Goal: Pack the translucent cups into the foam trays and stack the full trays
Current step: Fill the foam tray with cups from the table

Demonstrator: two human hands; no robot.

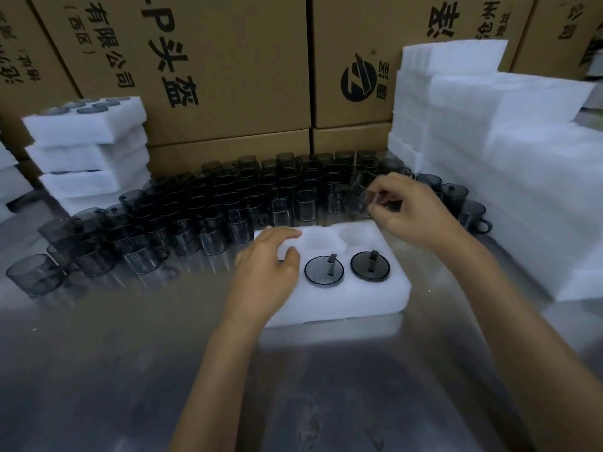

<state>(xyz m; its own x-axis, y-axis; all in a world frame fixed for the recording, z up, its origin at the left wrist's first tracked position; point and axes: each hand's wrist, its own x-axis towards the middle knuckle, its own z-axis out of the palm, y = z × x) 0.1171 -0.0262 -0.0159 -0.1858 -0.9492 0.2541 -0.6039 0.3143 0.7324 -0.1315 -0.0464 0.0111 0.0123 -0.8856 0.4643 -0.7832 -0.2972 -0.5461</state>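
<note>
I keep my left hand (266,269) flat on the tray (359,298), steadying it, while my right hand (408,213) pinches a cup (360,199) in its grip, bound for an empty pocket.

left hand (266,272): palm down, fingers relaxed and slightly spread, forearm extended forward. right hand (412,212): farther out, fingers curled in a pinch.

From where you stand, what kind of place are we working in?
Probably a factory or warehouse packing station: printed cardboard cartons are stacked behind, dozens of identical translucent cups crowd the metal table, and white foam trays are piled at the right.
</note>
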